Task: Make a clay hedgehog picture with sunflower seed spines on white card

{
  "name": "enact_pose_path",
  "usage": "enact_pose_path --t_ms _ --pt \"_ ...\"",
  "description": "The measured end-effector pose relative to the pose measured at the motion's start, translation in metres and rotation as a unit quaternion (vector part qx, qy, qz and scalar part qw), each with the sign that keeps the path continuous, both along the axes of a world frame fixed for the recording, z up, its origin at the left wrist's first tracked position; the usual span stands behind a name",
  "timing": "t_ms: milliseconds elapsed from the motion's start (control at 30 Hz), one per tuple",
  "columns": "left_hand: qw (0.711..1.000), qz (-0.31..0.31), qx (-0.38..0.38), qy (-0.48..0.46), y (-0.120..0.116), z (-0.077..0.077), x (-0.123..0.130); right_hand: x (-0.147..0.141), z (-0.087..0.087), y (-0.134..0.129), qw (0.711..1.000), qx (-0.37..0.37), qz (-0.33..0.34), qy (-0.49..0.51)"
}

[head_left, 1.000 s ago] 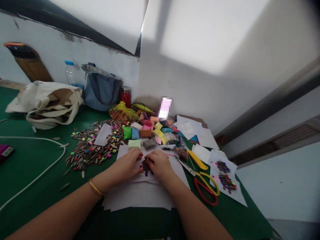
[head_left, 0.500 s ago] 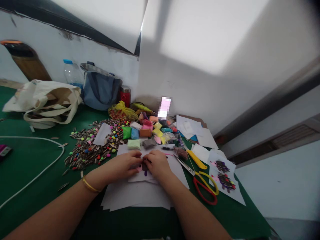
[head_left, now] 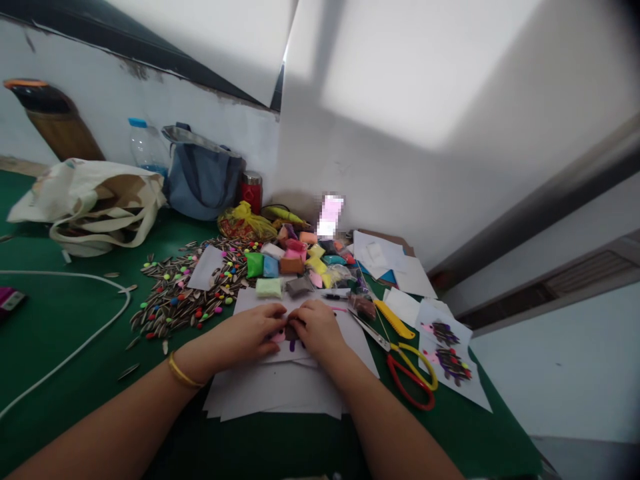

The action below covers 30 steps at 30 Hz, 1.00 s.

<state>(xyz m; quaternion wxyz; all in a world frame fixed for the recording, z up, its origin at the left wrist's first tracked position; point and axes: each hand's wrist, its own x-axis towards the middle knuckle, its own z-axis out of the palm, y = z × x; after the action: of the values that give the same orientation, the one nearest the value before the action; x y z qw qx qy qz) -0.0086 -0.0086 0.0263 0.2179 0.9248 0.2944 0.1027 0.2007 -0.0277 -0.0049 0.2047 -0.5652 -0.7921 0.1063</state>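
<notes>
A small pink, brown and purple clay figure (head_left: 293, 337) lies on white paper (head_left: 275, 390) in front of me, partly covered by my fingers. My left hand (head_left: 255, 333) rests at its left side, fingers bent and slightly apart, near the pink part. From the right, my right hand (head_left: 315, 330) curls over the figure's brown upper part, its fingertips pressed together. Whatever is between those fingertips is hidden. Scissors with red and yellow handles (head_left: 413, 373) lie to the right, beside a yellow cutter (head_left: 394, 319).
Striped seeds with coloured beads (head_left: 170, 300) are heaped at the left. Coloured clay packets (head_left: 291, 265) lie behind the paper. Sheets with two finished hedgehog figures (head_left: 453, 363) are at the right. Bags (head_left: 203, 177) and a red flask (head_left: 251, 193) stand behind.
My left hand has shifted very slightly, with its fingers a little lower beside the figure. The right hand stays nearly in place, and slightly more of the purple parts shows.
</notes>
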Motion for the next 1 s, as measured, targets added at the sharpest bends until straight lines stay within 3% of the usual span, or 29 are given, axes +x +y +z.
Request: enact_pose_path --t_ms 200,400,1000 --pt "1.000 0.001 0.003 0.015 0.000 -0.001 0.000 0.000 0.000 0.001 0.999 -0.001 -0.032 0.007" --pt "1.000 0.007 -0.006 0.005 -0.001 -0.001 0.000 0.005 -0.002 0.005 0.998 -0.013 -0.017 0.055" --pt "1.000 0.012 0.022 0.013 0.000 -0.010 0.001 0.010 -0.002 0.008 0.999 -0.013 -0.043 0.025"
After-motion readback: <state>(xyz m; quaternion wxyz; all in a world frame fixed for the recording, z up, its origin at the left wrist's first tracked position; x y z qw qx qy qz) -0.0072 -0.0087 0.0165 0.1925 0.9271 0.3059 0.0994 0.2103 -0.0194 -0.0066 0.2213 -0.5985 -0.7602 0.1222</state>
